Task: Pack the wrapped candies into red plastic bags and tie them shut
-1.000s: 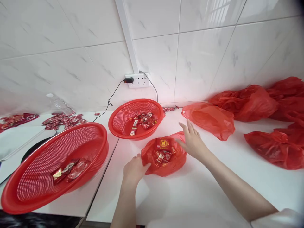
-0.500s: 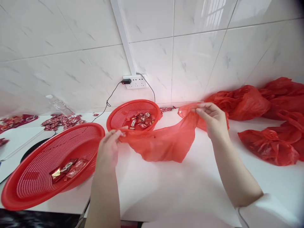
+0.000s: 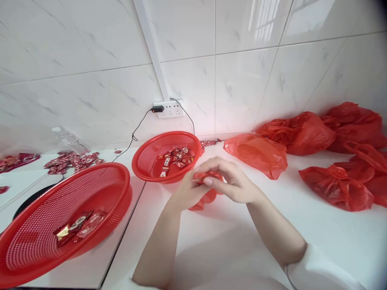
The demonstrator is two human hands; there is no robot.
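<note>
Between my two hands a thin red plastic bag [image 3: 208,197] is bunched up, its lower folds hanging just above the white table. My left hand [image 3: 189,192] is closed round the bag from the left. From the right, my right hand [image 3: 231,181] curls over its top, thumb and fingers pressed on the crumpled plastic. Parts of the fingers are hidden behind the bag and each other. Just beyond my hands stands a small red mesh basket [image 3: 145,171] with several red-wrapped packets [image 3: 181,156] in it. Another red plastic bag [image 3: 256,153] lies flat behind my right hand.
At the left a large red basket [image 3: 121,173] holds a few wrapped packets [image 3: 80,227]. More packets [image 3: 72,161] and a clear bottle [image 3: 71,140] lie behind it. Red bags [image 3: 338,185] are heaped at the right. A power strip [image 3: 171,109] with cables is on the tiled wall.
My hands have come together in the middle. The red bag, stretched out between them before, is now gathered into a bunch. The view has shifted slightly.
</note>
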